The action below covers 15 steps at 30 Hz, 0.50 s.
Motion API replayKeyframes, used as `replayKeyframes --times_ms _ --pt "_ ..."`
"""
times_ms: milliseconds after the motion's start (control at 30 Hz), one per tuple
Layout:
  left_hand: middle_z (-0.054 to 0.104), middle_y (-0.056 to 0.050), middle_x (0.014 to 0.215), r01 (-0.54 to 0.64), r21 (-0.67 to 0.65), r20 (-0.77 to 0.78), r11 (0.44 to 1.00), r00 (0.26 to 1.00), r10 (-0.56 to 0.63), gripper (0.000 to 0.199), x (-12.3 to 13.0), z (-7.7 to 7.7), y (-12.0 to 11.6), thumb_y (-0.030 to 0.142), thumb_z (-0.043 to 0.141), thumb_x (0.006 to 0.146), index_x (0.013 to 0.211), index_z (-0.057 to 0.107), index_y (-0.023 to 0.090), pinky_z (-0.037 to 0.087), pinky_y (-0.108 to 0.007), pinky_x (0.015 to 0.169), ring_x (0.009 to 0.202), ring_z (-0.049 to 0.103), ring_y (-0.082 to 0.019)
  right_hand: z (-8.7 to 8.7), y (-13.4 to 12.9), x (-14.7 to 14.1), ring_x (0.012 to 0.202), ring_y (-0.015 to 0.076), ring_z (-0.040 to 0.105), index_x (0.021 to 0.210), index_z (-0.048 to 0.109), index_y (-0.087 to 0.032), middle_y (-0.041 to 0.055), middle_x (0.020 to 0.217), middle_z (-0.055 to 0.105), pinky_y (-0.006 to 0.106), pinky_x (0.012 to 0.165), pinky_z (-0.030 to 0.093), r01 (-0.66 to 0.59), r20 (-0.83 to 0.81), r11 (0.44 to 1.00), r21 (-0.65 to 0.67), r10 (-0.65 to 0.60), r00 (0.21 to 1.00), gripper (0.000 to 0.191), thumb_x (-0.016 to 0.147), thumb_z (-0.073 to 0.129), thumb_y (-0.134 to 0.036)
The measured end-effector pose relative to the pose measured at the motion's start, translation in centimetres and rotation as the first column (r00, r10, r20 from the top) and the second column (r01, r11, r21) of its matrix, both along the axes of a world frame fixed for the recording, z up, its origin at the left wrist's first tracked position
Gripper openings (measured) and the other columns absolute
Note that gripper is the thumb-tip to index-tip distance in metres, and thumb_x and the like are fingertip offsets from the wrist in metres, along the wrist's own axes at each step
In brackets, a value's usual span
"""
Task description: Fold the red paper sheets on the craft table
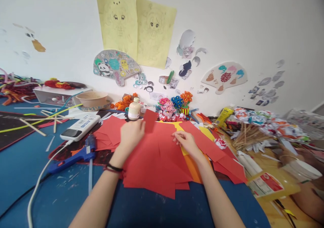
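Several overlapping sheets of red paper [152,167] lie in a pile in front of me on the blue table. My left hand [132,133], with a dark band on its wrist, is closed on a small red paper piece [150,120] that stands up above the pile's far part. To the right, my right hand [186,142] hovers over the pile's right side, beside yellow paper, its fingers curled with thumb and fingertips near one another. Whether anything thin is between those fingertips cannot be made out.
A blue glue gun [73,159] and a white power strip [80,127] with a cable lie left. A white bottle [134,109] stands behind my left hand. At the right are a large glue bottle [272,184] and another person's hand [291,155].
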<state>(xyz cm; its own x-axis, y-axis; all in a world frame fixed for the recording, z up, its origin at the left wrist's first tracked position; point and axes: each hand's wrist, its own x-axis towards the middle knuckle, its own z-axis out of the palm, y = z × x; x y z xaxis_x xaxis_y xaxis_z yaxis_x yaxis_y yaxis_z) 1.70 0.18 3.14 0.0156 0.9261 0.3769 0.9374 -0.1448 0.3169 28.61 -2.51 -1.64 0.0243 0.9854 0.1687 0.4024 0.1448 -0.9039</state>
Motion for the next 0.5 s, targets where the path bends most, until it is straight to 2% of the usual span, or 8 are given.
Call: replayKeyframes --times_ms 100,133,233,300,367,400,433,500 --pt "0.066 -0.016 0.085 -0.243 -0.088 -0.071 0.966 0.969 0.238 0.043 -4.3 0.9 -0.1 0.041 0.032 0.092 0.089 0.067 0.015 0.039 -0.033 0.064 0.080 0.061 -0.030 -0.8 0.5 0.6 0.071 0.0183 0.064 0.093 0.071 -0.018 0.0050 0.077 0.070 0.028 0.065 0.047 0.155 0.183 0.985 0.078 -0.167 0.969 0.025 0.078 0.055 -0.031" --pt "0.066 -0.020 0.088 -0.321 -0.076 -0.112 0.944 0.943 0.312 0.042 -5.3 1.0 -0.2 0.037 0.033 0.092 0.091 0.067 0.011 0.041 -0.036 0.067 0.085 0.061 -0.033 -1.0 0.6 0.8 0.072 0.0190 0.064 0.093 0.071 -0.019 0.0046 0.078 0.070 0.029 0.067 0.047 0.184 0.219 0.978 0.094 -0.201 0.955 0.026 0.076 0.055 -0.028" --pt "0.060 -0.027 0.111 -0.443 0.191 -0.148 0.876 0.869 0.471 0.041 -5.5 0.8 -0.7 0.020 0.029 0.090 0.113 0.059 0.002 0.044 -0.043 0.077 0.105 0.055 -0.039 -1.4 0.8 1.1 0.069 0.0193 0.064 0.095 0.071 -0.019 0.0030 0.073 0.069 0.030 0.067 0.046 0.214 0.242 0.972 0.094 -0.231 0.942 0.028 0.075 0.053 -0.026" --pt "0.060 -0.024 0.113 -0.354 0.208 -0.125 0.912 0.915 0.383 0.040 -3.5 0.7 -1.0 0.018 0.029 0.091 0.118 0.056 0.006 0.045 -0.042 0.078 0.105 0.056 -0.036 -1.5 0.8 1.2 0.064 0.0182 0.064 0.096 0.070 -0.019 0.0011 0.068 0.067 0.029 0.065 0.047 0.217 0.245 0.973 0.083 -0.231 0.942 0.028 0.075 0.051 -0.025" --pt "0.065 -0.017 0.107 -0.137 0.061 -0.079 0.989 0.987 0.142 0.035 -0.8 0.4 -1.0 0.023 0.034 0.091 0.114 0.060 0.015 0.046 -0.038 0.078 0.096 0.062 -0.030 -1.5 0.7 1.2 0.058 0.0167 0.064 0.096 0.069 -0.020 -0.0005 0.066 0.066 0.028 0.063 0.047 0.216 0.247 0.974 0.070 -0.227 0.942 0.029 0.075 0.050 -0.023" --pt "0.067 -0.013 0.105 -0.052 -0.047 -0.013 0.998 0.999 0.051 0.032 0.6 0.2 -0.9 0.026 0.039 0.090 0.111 0.062 0.020 0.047 -0.037 0.077 0.092 0.064 -0.028 -1.4 0.7 1.2 0.056 0.0159 0.064 0.096 0.068 -0.020 -0.0008 0.067 0.066 0.027 0.063 0.047 0.215 0.250 0.975 0.065 -0.224 0.942 0.029 0.075 0.049 -0.022" --pt "0.069 -0.011 0.102 0.042 -0.152 0.060 0.988 0.998 -0.033 0.028 1.9 -0.2 -0.8 0.028 0.044 0.088 0.106 0.065 0.022 0.047 -0.035 0.077 0.092 0.065 -0.028 -1.4 0.7 1.1 0.055 0.0152 0.064 0.097 0.068 -0.020 -0.0009 0.068 0.066 0.027 0.063 0.047 0.213 0.254 0.975 0.062 -0.221 0.941 0.029 0.075 0.049 -0.022" --pt "0.070 -0.011 0.103 0.199 -0.256 0.251 0.946 0.959 -0.134 0.026 3.7 -0.9 -0.6 0.027 0.052 0.085 0.104 0.067 0.020 0.047 -0.032 0.079 0.093 0.065 -0.025 -1.3 0.6 1.0 0.055 0.0146 0.063 0.097 0.068 -0.020 -0.0009 0.071 0.067 0.027 0.063 0.047 0.207 0.269 0.977 0.060 -0.215 0.939 0.029 0.075 0.049 -0.022"
